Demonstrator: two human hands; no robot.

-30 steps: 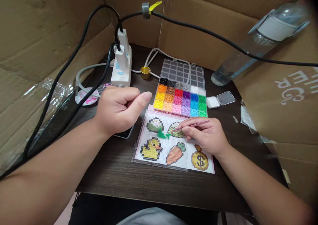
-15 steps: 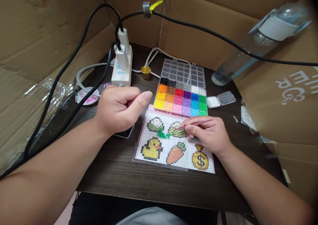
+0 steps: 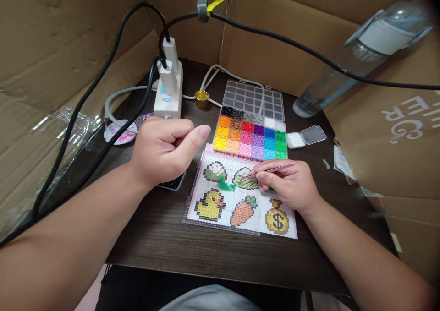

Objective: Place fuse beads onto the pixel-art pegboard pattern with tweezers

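You have one pattern sheet (image 3: 262,210), lying flat; your left hand (image 3: 165,150), raised, curled into a fist, contents hidden; your right hand (image 3: 288,185), nearer the beads, pinching pink tweezers (image 3: 275,170), aligned crosswise, tips leftward; and green beads (image 3: 225,185), clustered just left of those tips.

2 hands seen: 1 left hand (image 3: 165,150), 1 right hand (image 3: 288,182). 1 pr. tweezers (image 3: 271,170) held. 1 pattern sheet (image 3: 292,230) laid near ctr., w/ 5 pics made out, incl. 1 duck (image 3: 209,205), 1 carrot (image 3: 242,212) & 1 money bag (image 3: 277,220). Loose green beads (image 3: 225,185) can't be counted. 1 bead box (image 3: 237,93) set far ctr., split into 24 compts. (4 x 6). 2 white plugs (image 3: 167,77) seated in 1 pwr. strip (image 3: 168,107), far left. 1 gold tin (image 3: 201,101) seen far; 1 bottle (image 3: 360,57) & 1 sm. case (image 3: 313,134) seen far right.
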